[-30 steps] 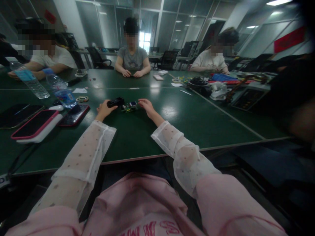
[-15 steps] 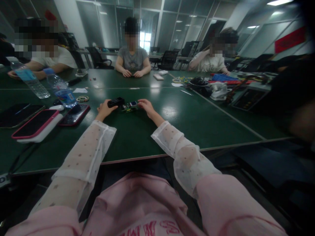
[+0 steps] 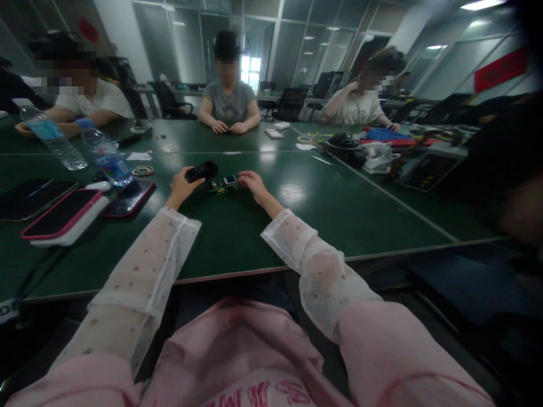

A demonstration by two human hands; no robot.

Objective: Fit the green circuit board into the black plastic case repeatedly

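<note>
My left hand [image 3: 182,185] grips a small black box-shaped case [image 3: 202,170] from its left side, thumb along the near edge. Just right of it, low over the table, is a green circuit board [image 3: 219,190] with a small screen [image 3: 229,180] on top. My right hand [image 3: 253,185] pinches the board at its right end, fingers bent together. The case sits close to the board's left end; whether they touch I cannot tell.
The green table [image 3: 339,209] spans the view. On the left lie phones [image 3: 63,213], two water bottles [image 3: 106,155] and a tape roll [image 3: 142,170]. A pen [image 3: 321,160] and a pile of cables [image 3: 343,141] are on the right. Several people sit across.
My left hand has shifted the black case slightly up and to the right, tilting it a little. My right hand and the board stay almost where they were.
</note>
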